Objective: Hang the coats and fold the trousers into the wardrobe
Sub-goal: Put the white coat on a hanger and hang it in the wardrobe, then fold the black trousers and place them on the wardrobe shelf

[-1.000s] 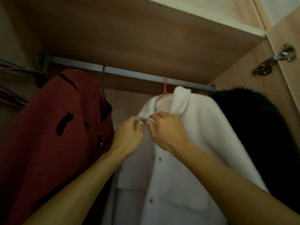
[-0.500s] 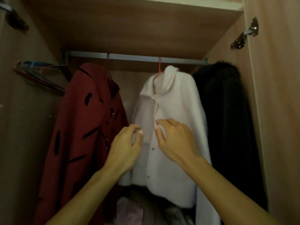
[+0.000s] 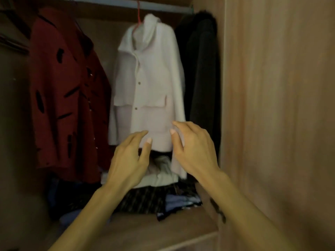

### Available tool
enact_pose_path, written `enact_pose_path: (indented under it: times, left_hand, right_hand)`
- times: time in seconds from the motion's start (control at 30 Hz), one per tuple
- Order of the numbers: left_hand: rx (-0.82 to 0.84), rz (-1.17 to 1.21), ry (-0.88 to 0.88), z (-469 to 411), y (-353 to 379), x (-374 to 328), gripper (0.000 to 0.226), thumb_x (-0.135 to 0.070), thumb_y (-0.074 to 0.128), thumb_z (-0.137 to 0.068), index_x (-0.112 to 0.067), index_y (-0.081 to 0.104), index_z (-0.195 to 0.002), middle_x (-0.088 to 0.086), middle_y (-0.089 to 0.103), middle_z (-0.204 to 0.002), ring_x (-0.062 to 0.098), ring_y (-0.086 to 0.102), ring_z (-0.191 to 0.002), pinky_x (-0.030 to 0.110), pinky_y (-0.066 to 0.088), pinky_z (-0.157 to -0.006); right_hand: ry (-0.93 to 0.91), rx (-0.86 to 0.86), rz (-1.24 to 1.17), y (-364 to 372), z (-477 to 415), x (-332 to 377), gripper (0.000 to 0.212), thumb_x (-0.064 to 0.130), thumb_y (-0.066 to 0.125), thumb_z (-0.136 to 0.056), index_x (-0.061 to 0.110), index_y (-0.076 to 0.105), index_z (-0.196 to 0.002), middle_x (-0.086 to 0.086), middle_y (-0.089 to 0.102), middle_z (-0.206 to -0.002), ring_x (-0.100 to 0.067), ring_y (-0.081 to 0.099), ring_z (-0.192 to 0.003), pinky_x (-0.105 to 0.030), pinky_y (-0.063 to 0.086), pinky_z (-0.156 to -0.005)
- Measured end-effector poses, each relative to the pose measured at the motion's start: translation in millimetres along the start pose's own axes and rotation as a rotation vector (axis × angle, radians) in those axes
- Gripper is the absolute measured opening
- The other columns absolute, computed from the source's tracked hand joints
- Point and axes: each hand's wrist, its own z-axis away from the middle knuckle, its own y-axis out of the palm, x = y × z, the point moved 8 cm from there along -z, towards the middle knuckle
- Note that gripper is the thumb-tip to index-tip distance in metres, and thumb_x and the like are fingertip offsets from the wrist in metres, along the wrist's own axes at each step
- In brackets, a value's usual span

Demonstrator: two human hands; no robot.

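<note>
A white coat (image 3: 150,73) hangs buttoned on a red hanger (image 3: 138,17) from the wardrobe rail (image 3: 163,7). Left of it hangs a dark red coat (image 3: 65,91) with black marks, right of it a black furry coat (image 3: 201,69). My left hand (image 3: 129,160) and my right hand (image 3: 194,149) hover in front of the white coat's hem, apart from it, fingers loosely bent and holding nothing. Folded clothes (image 3: 159,178) lie piled on the wardrobe floor below the coats.
The wardrobe's wooden side panel (image 3: 272,105) stands close on the right. A wooden floor board (image 3: 145,230) runs along the front below the pile. Spare hangers (image 3: 12,44) stick out at the far left.
Both hands have let go of the white coat's collar and drawn back and down to hem height. The view has tilted down, showing the pile of clothes.
</note>
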Motion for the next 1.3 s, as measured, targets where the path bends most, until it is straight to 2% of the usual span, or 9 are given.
enact_pose_path:
  times: [0.2, 0.33, 0.5, 0.6, 0.67, 0.8, 0.97, 1.07, 1.3]
  left_hand:
    - [0.117, 0.143, 0.072, 71.1, 21.3, -41.0, 0.05, -0.047, 0.031, -0.096, -0.018, 0.054, -0.129, -0.002, 0.055, -0.129, 0.012, 0.048, -0.118, 0.018, 0.031, -0.094]
    - [0.234, 0.316, 0.095, 135.5, 44.2, -75.5, 0.05, -0.049, 0.031, -0.095, -0.02, 0.054, -0.128, -0.003, 0.055, -0.127, 0.013, 0.05, -0.117, 0.028, 0.038, -0.098]
    - [0.426, 0.466, 0.138, 215.9, 76.5, -134.6, 0.056, -0.05, 0.03, -0.093, -0.012, 0.056, -0.127, 0.007, 0.056, -0.129, 0.024, 0.054, -0.116, 0.039, 0.043, -0.099]
    - [0.494, 0.549, 0.199, 252.6, 85.3, -179.5, 0.054, -0.045, 0.032, -0.094, -0.01, 0.057, -0.126, 0.009, 0.058, -0.125, 0.024, 0.054, -0.114, 0.033, 0.04, -0.101]
    - [0.539, 0.596, 0.25, 274.7, 87.5, -213.2, 0.052, -0.044, 0.032, -0.095, -0.01, 0.057, -0.126, 0.009, 0.059, -0.124, 0.024, 0.055, -0.113, 0.035, 0.04, -0.101]
    - [0.615, 0.7, 0.322, 324.5, 87.5, -290.7, 0.052, -0.044, 0.031, -0.094, -0.01, 0.059, -0.123, 0.008, 0.06, -0.123, 0.023, 0.054, -0.115, 0.029, 0.036, -0.101]
    - [0.802, 0.832, 0.426, 415.5, 86.0, -418.2, 0.055, -0.048, 0.03, -0.092, -0.012, 0.058, -0.123, 0.007, 0.06, -0.124, 0.023, 0.054, -0.114, 0.035, 0.04, -0.101]
    - [0.875, 0.927, 0.479, 475.8, 73.2, -499.5, 0.054, -0.047, 0.032, -0.092, -0.011, 0.059, -0.121, 0.007, 0.061, -0.122, 0.024, 0.056, -0.112, 0.037, 0.042, -0.099]
    - [1.073, 1.035, 0.622, 625.8, 16.7, -679.5, 0.045, -0.043, 0.037, -0.097, -0.016, 0.053, -0.13, 0.002, 0.055, -0.132, 0.018, 0.05, -0.121, 0.037, 0.038, -0.105]
  right_hand:
    - [0.166, 0.099, 0.145, -44.4, 98.7, -10.8, 0.034, 0.031, 0.046, -0.095, 0.013, 0.063, -0.119, -0.004, 0.067, -0.106, -0.022, 0.064, -0.093, -0.041, 0.051, -0.079]
    - [0.282, 0.125, 0.29, -87.8, 171.5, 3.5, 0.03, 0.028, 0.051, -0.094, 0.014, 0.064, -0.117, -0.003, 0.068, -0.105, -0.021, 0.065, -0.09, -0.031, 0.048, -0.079]
    - [0.454, 0.182, 0.458, -155.8, 254.8, 13.5, 0.029, 0.026, 0.051, -0.092, 0.01, 0.066, -0.111, -0.008, 0.068, -0.1, -0.027, 0.065, -0.082, -0.038, 0.052, -0.074]
    - [0.547, 0.197, 0.566, -209.7, 297.7, 16.9, 0.036, 0.033, 0.045, -0.093, 0.012, 0.065, -0.113, -0.007, 0.068, -0.104, -0.028, 0.064, -0.086, -0.037, 0.052, -0.076]
    - [0.611, 0.171, 0.614, -251.4, 326.8, 21.2, 0.038, 0.035, 0.043, -0.092, 0.012, 0.065, -0.114, -0.007, 0.068, -0.106, -0.028, 0.064, -0.091, -0.041, 0.052, -0.079]
    - [0.764, 0.058, 0.732, -347.5, 390.1, 34.1, 0.039, 0.037, 0.043, -0.094, 0.013, 0.064, -0.117, -0.005, 0.067, -0.109, -0.024, 0.064, -0.095, -0.037, 0.051, -0.082]
    - [0.969, -0.052, 0.87, -475.1, 478.9, 67.5, 0.035, 0.036, 0.045, -0.096, 0.017, 0.063, -0.12, -0.001, 0.065, -0.117, -0.017, 0.06, -0.105, -0.03, 0.044, -0.089]
    - [1.055, -0.098, 0.948, -555.7, 532.5, 98.0, 0.037, 0.037, 0.044, -0.096, 0.017, 0.063, -0.12, 0.0, 0.065, -0.117, -0.017, 0.06, -0.106, -0.03, 0.045, -0.091]
    - [1.204, -0.198, 1.11, -737.3, 654.1, 182.0, 0.038, 0.037, 0.043, -0.096, 0.012, 0.067, -0.112, -0.003, 0.068, -0.11, -0.017, 0.063, -0.099, -0.03, 0.047, -0.087]
